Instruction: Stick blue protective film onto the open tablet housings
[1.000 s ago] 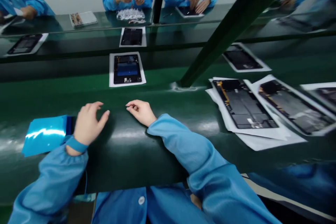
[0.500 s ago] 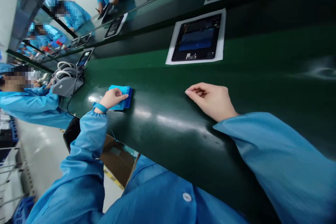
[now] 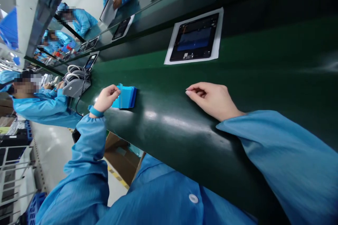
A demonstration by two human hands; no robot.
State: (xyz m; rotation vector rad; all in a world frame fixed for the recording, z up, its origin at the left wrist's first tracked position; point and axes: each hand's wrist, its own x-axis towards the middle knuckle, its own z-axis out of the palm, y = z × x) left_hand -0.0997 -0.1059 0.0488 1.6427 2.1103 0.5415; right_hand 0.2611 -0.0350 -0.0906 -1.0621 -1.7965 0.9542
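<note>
My left hand [image 3: 105,97] pinches the top sheet of a small stack of shiny blue film sheets [image 3: 126,97] lying on the green conveyor belt [image 3: 237,59], lifting its near edge. My right hand [image 3: 212,99] rests on the belt further right, fingers loosely curled, holding nothing. An opened tablet on a white paper sheet [image 3: 194,37] lies on the belt beyond my hands.
A grey device with coiled cables [image 3: 75,83] stands on the belt to the left, with a phone [image 3: 90,62] behind it. A co-worker in a blue coat [image 3: 39,102] sits at left; others work along the far side. More tablets on paper [image 3: 121,28] lie further off.
One second ago I faced the belt straight on; the view has swung left. My left hand reached the blue film stack and now lifts the edge of its top sheet. My right hand stayed put.
</note>
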